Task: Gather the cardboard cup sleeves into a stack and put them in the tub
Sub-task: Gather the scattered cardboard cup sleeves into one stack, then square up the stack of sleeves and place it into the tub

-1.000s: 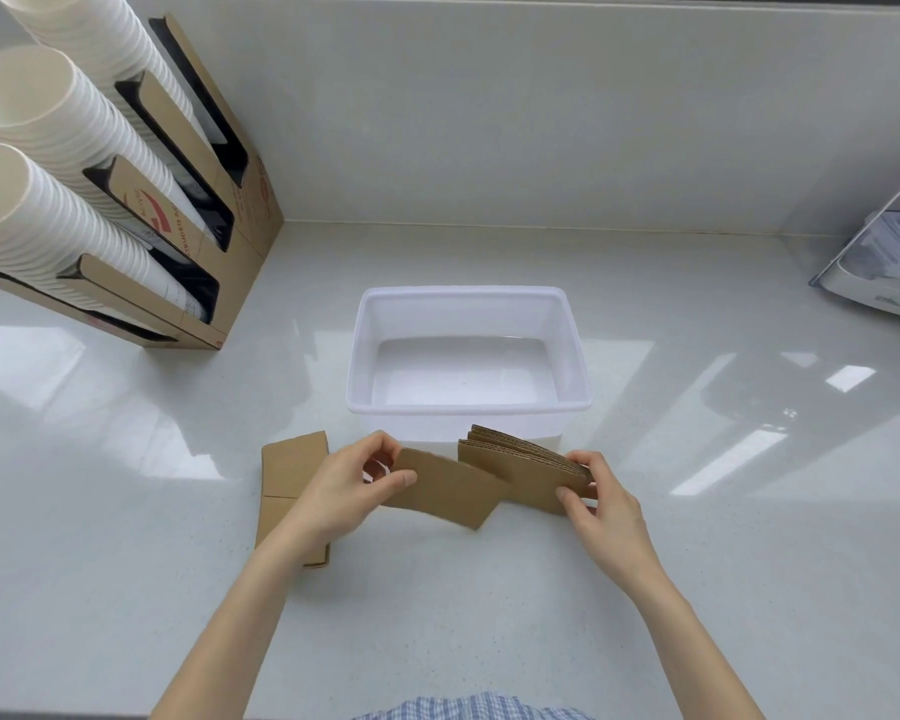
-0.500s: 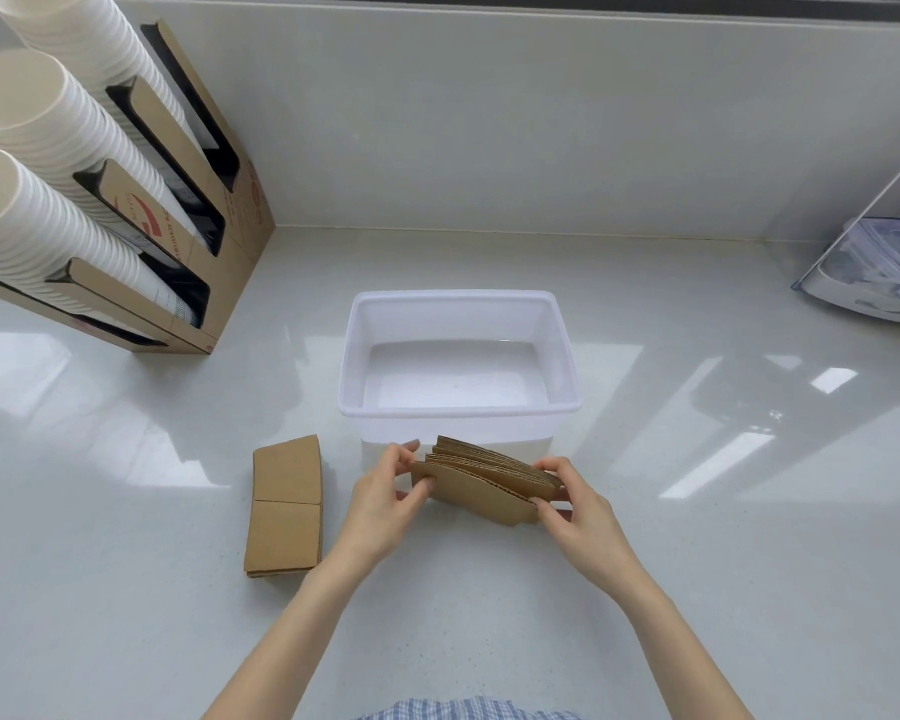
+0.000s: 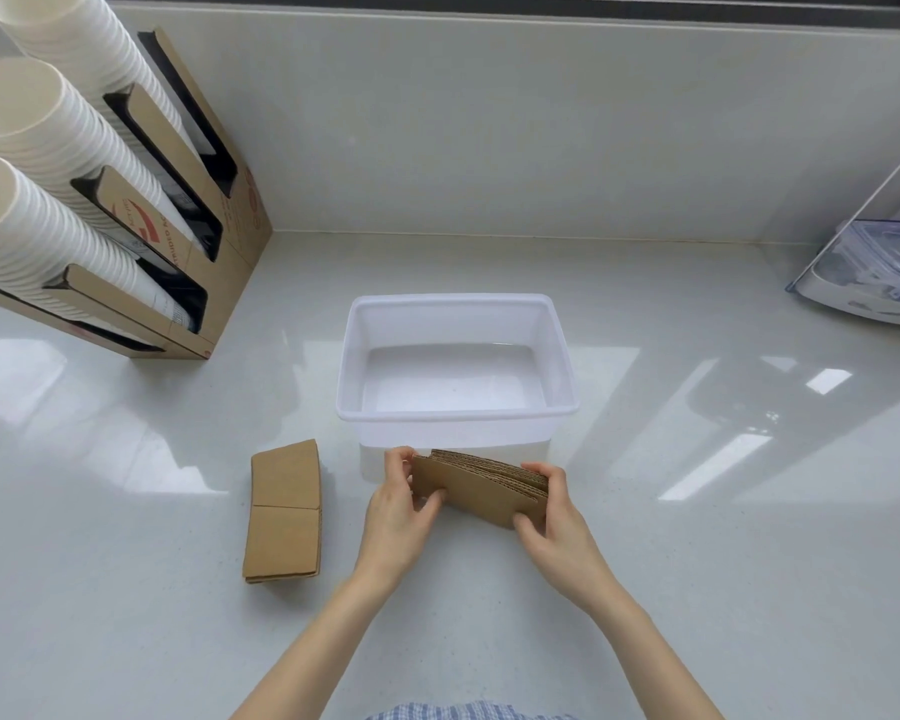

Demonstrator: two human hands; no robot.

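A stack of brown cardboard cup sleeves (image 3: 481, 488) stands on edge just in front of the white plastic tub (image 3: 455, 415). My left hand (image 3: 398, 511) grips the stack's left end and my right hand (image 3: 552, 511) grips its right end. The tub holds nothing. More flat sleeves (image 3: 284, 511) lie on the counter to the left of my left hand, end to end in a low pile.
A cardboard dispenser (image 3: 219, 241) holding three columns of white paper cups (image 3: 48, 163) leans at the back left. A clear lidded container (image 3: 874, 267) sits at the far right. The wall runs behind the tub.
My left hand brought a single sleeve rightward onto the stack in my right hand. Both hands now squeeze the stack together from its ends.
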